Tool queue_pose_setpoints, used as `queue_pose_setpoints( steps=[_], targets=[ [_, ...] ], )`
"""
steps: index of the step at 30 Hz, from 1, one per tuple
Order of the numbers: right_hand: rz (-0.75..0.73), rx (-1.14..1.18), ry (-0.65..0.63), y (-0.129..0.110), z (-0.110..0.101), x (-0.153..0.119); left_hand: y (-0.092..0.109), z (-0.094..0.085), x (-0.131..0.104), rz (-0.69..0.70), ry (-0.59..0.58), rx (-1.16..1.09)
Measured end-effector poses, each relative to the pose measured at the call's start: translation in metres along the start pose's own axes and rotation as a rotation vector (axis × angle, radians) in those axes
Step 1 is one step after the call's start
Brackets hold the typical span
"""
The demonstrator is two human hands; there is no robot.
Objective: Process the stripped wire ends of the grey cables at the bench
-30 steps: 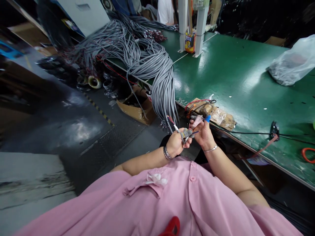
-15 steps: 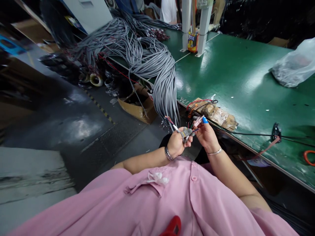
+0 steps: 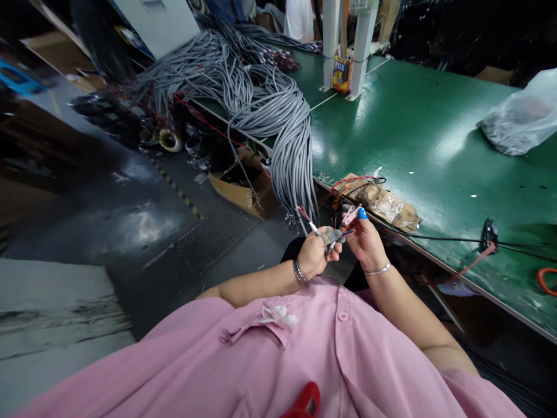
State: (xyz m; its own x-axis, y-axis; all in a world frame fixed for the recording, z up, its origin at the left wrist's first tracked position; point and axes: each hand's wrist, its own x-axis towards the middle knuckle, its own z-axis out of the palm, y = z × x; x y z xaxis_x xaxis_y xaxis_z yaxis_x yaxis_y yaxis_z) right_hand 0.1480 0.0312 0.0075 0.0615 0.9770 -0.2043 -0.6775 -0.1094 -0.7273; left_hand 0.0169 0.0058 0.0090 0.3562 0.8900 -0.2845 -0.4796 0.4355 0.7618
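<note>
My left hand (image 3: 314, 253), with a grey cover on its thumb, is closed around a cable (image 3: 313, 227) whose thin coloured wires (image 3: 301, 213) fan out at the end. More thin wires show between the two hands. My right hand (image 3: 366, 239) has a blue cover on one fingertip and is pinched on a small pinkish-white piece (image 3: 350, 216), whose kind I cannot make out. Both hands are close together, almost touching, in front of the table's edge.
A large bundle of grey cables (image 3: 291, 128) hangs over the edge of the green table (image 3: 404, 128). A taped block (image 3: 387, 203) with wires lies near the hands. A cardboard box (image 3: 243, 191) stands on the floor, and a plastic bag (image 3: 522, 116) lies at right.
The wire ends at my left hand have shifted slightly to the right and down. The pinkish-white piece has turned a little in my right fingers. Both grips stay the same.
</note>
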Motion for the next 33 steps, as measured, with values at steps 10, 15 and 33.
queue_pose_setpoints(
  steps=[10,15,33],
  targets=[
    [0.068,0.001,-0.002,-0.005,-0.001,-0.001,0.001,-0.005,-0.01,0.03,-0.007,-0.02],
    [0.032,-0.087,-0.01,-0.007,0.002,-0.003,0.004,-0.007,-0.012,0.053,0.031,-0.046],
    [-0.229,-0.255,0.105,0.004,-0.003,0.001,0.004,-0.003,0.001,0.02,0.022,-0.066]
  ],
)
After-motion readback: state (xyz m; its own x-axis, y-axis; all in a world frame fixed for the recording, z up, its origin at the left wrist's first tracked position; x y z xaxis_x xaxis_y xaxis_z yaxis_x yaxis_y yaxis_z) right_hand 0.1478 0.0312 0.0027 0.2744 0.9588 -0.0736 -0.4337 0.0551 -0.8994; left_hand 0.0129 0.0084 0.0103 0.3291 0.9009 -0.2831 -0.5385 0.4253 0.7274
